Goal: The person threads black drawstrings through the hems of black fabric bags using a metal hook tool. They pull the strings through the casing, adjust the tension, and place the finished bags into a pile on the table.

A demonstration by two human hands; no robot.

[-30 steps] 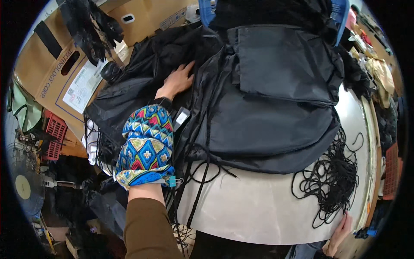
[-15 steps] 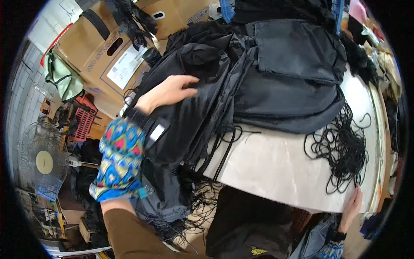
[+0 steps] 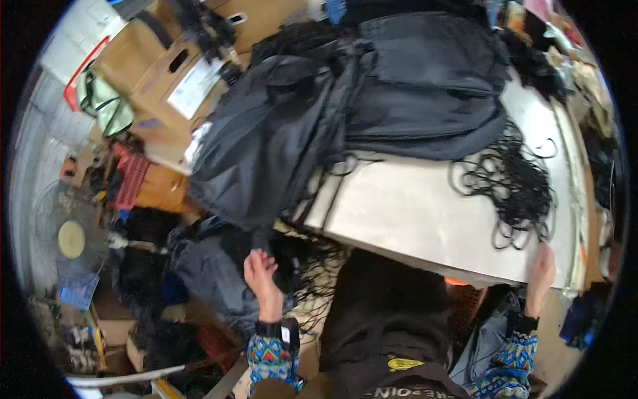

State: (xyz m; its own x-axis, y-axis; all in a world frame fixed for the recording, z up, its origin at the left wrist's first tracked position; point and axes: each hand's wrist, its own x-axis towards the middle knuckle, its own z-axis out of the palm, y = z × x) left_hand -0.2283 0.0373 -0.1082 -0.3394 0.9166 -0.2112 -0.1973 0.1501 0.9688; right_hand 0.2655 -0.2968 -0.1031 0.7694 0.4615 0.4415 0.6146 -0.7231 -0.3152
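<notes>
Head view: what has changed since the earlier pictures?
The left hand, earlier on the black fabric, has drawn back toward the body; blur hides whether it holds anything. The view itself has tilted nearer the body. The right hand stays by the near end of the black cords; fabric and cords still lie on the table.

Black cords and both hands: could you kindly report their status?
Left hand loosely curled, grip unclear. Black cords tangled on white table, right hand at their lower end. Black fabric alongside.
</notes>
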